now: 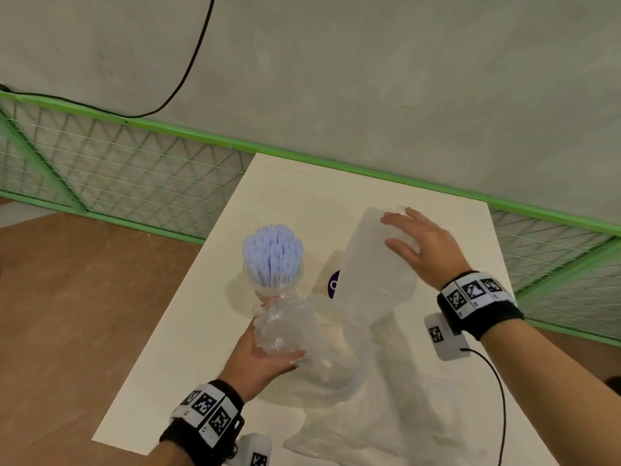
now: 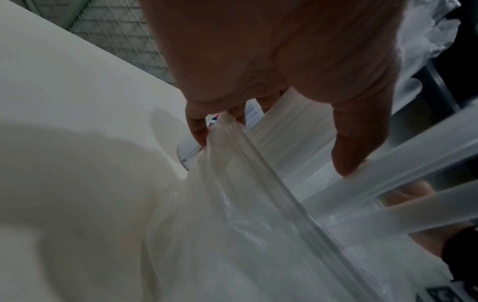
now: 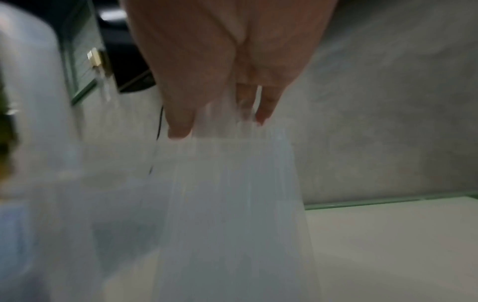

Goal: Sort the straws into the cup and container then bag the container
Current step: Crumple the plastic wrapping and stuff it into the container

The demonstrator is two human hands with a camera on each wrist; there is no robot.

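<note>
A clear cup (image 1: 273,286) packed with pale blue-white straws (image 1: 272,253) stands upright on the white table (image 1: 188,375). My right hand (image 1: 395,232) pinches the top edge of a translucent plastic bag (image 1: 369,270) and holds it up right of the cup; in the right wrist view the bag (image 3: 232,194) hangs from between thumb and fingers of that hand (image 3: 222,124). My left hand (image 1: 268,348) grips a crumpled clear part of the bag (image 1: 285,324) just in front of the cup. A purple-marked item (image 1: 333,284) shows behind the bag, mostly hidden.
More of the bag's plastic lies spread over the table's near right part (image 1: 386,432). A green mesh fence (image 1: 134,169) runs behind and beside the table, with a grey wall above. Brown floor (image 1: 67,314) lies left of the table edge.
</note>
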